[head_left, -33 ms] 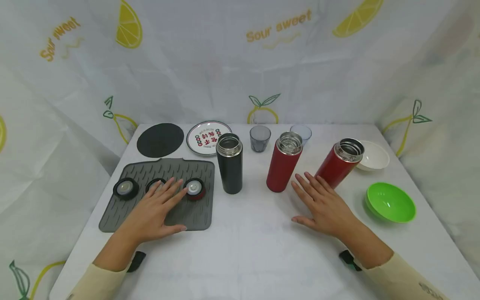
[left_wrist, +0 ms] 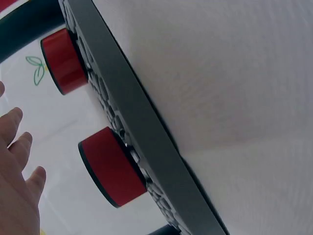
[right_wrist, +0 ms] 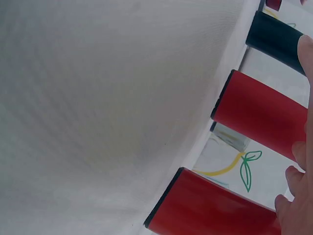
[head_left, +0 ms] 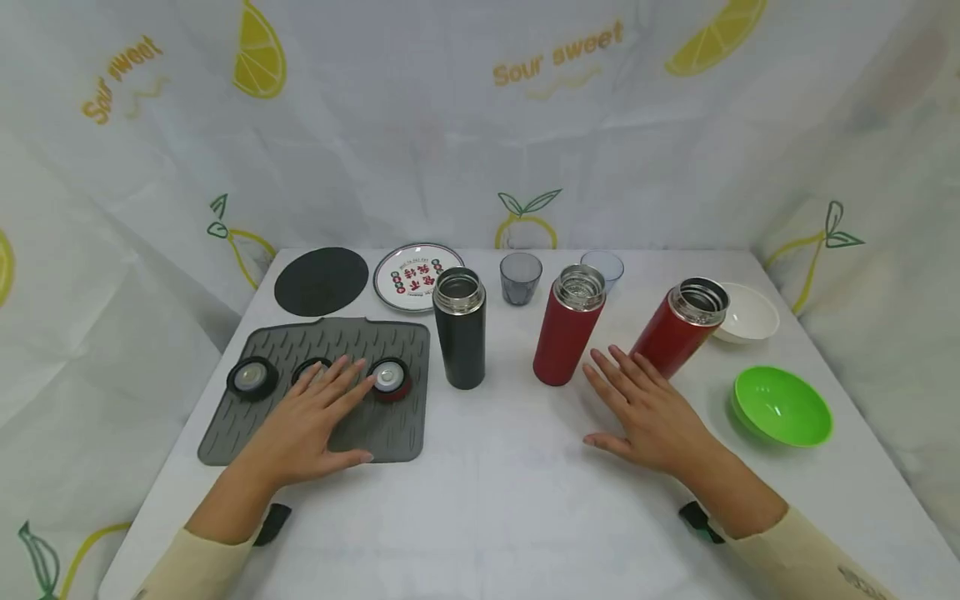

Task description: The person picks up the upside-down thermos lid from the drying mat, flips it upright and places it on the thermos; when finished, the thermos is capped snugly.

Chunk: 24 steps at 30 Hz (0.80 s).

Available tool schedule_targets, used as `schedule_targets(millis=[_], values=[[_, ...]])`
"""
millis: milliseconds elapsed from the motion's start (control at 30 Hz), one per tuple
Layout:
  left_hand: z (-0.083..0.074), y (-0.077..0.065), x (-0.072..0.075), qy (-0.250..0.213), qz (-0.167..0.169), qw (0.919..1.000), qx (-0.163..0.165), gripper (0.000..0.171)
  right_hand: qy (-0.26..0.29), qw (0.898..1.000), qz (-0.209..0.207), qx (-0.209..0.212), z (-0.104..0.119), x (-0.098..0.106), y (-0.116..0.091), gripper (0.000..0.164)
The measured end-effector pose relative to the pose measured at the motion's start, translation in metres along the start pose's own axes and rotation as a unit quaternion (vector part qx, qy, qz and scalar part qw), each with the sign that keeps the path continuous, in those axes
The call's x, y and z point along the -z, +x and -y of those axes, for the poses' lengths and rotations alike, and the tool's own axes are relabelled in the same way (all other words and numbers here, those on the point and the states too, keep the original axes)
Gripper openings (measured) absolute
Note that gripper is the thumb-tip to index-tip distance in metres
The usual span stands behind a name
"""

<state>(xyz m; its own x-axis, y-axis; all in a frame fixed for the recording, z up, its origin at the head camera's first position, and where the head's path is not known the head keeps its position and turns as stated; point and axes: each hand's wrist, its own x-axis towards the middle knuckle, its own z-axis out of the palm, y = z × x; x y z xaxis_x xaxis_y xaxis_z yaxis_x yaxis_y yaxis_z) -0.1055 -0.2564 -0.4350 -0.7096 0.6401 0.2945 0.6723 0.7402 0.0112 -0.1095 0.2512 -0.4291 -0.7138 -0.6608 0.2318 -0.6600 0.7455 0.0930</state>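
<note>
Head view shows no visible change from the earlier picture, so I judge that handling has not begun. At left of frame, the left hand (head_left: 303,429) spreads over the mat (head_left: 390,433), near the lids (head_left: 388,377); right of centre, the right hand (head_left: 648,417) spreads before the red bottles (head_left: 564,342). Both grasp nothing. These and the black bottle (head_left: 462,346) stand lidless; their contents I cannot tell.

From my remote seat I count two hands (head_left: 303,425) and three flasks (head_left: 567,337), one black and two red. My head view also gives me three lids (head_left: 252,378), one grey mat (head_left: 390,433), one black disc (head_left: 321,282), one printed plate (head_left: 416,279), two glasses (head_left: 520,281), one white dish (head_left: 750,315), one green bowl (head_left: 782,404) and one white table (head_left: 487,508).
</note>
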Motion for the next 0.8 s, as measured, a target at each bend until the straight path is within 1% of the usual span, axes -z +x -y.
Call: schedule_targets(millis=[100,200,300,400,433,500,600,700,767,800], values=[[0.005,-0.004,0.001,0.000,-0.009,0.9999,0.008,0.097,0.012,1.000,-0.012,0.007,0.002,0.001,0.000,0.094],[0.018,-0.011,0.005,0.001,-0.026,0.9992,0.031,0.097,0.043,0.998,-0.046,0.026,0.004,0.001,0.004,0.088],[0.036,-0.022,0.014,0.004,-0.038,0.9968,0.071,0.096,0.093,0.991,-0.090,0.045,0.010,0.002,0.015,0.079],[0.055,-0.031,0.022,-0.007,-0.034,0.9913,0.127,0.094,0.144,0.982,-0.115,0.048,0.017,0.006,0.029,0.070],[0.062,-0.035,0.023,-0.011,-0.025,0.9886,0.148,0.094,0.159,0.979,-0.117,0.046,0.021,0.007,0.034,0.068],[0.073,-0.040,0.026,-0.033,-0.003,0.9794,0.199,0.095,0.187,0.974,-0.123,0.042,0.030,0.007,0.044,0.064],[0.087,-0.046,0.028,-0.067,0.039,0.9588,0.273,0.099,0.223,0.964,-0.141,0.038,0.044,0.003,0.061,0.060],[0.097,-0.048,0.025,-0.107,0.076,0.9375,0.322,0.097,0.269,0.949,-0.160,0.041,0.056,0.000,0.075,0.055],[0.101,-0.050,0.022,-0.120,0.090,0.9273,0.343,0.093,0.300,0.938,-0.169,0.045,0.061,-0.002,0.083,0.052],[0.102,-0.050,0.022,-0.127,0.092,0.9225,0.353,0.090,0.315,0.932,-0.172,0.049,0.064,-0.003,0.087,0.050]])
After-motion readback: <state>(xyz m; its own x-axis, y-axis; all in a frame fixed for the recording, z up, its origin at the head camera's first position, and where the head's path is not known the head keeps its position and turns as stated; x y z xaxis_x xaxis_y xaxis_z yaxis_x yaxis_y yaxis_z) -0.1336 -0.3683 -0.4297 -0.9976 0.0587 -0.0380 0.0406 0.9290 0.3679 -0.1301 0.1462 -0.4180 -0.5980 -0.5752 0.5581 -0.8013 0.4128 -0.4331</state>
